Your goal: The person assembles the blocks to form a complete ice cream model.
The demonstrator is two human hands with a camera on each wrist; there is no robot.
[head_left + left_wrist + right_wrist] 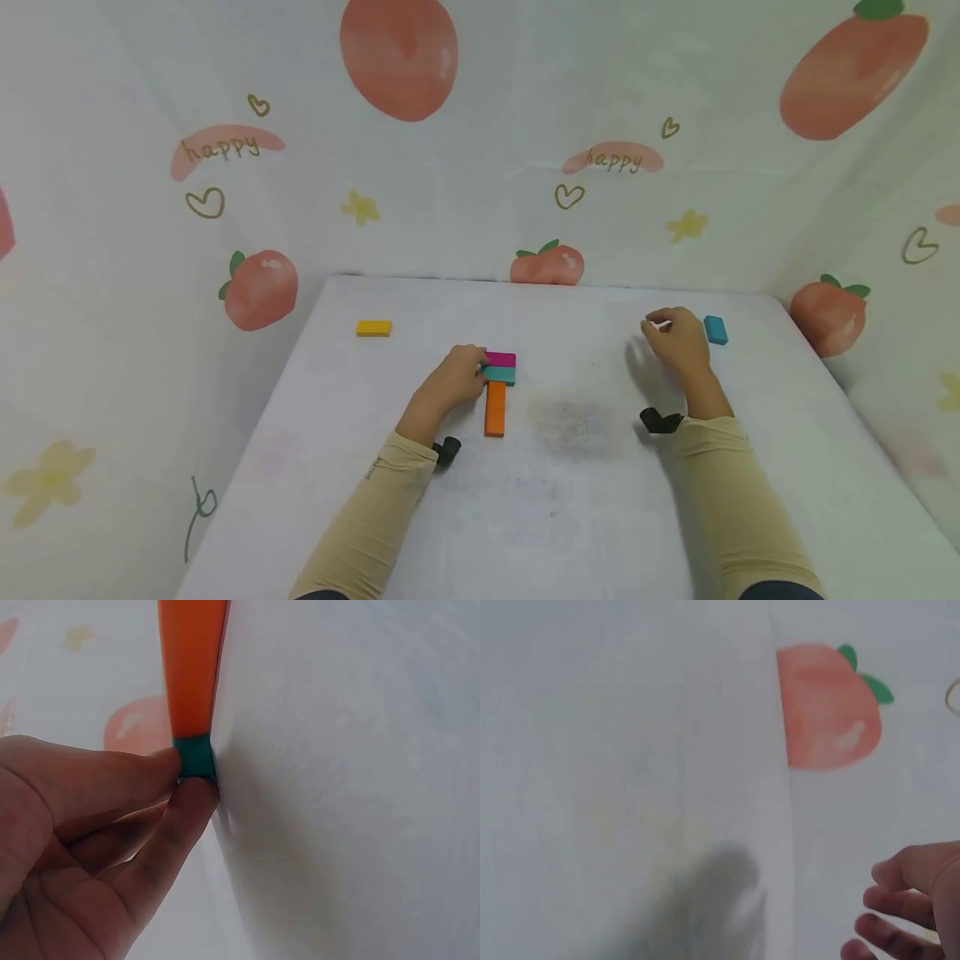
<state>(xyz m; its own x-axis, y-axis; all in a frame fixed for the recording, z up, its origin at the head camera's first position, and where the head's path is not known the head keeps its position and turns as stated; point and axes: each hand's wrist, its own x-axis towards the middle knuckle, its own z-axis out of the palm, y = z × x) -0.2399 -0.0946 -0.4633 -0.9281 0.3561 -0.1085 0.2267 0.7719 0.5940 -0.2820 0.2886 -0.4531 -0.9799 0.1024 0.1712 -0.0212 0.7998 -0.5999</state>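
A magenta block and a teal block lie side by side, touching, in the middle of the table. My left hand pinches them at their left ends. In the left wrist view, thumb and fingers press against the teal block, while the magenta one is hidden. An orange block meets the teal block's near side at a right angle, forming a T. Over the table's right part, my right hand is raised with loosely bent fingers and nothing in them. Just right of it lies a blue block.
A yellow block lies at the back left of the white table. A fruit-printed cloth hangs behind the table's far edge and along both sides. Each wrist carries a small black camera mount.
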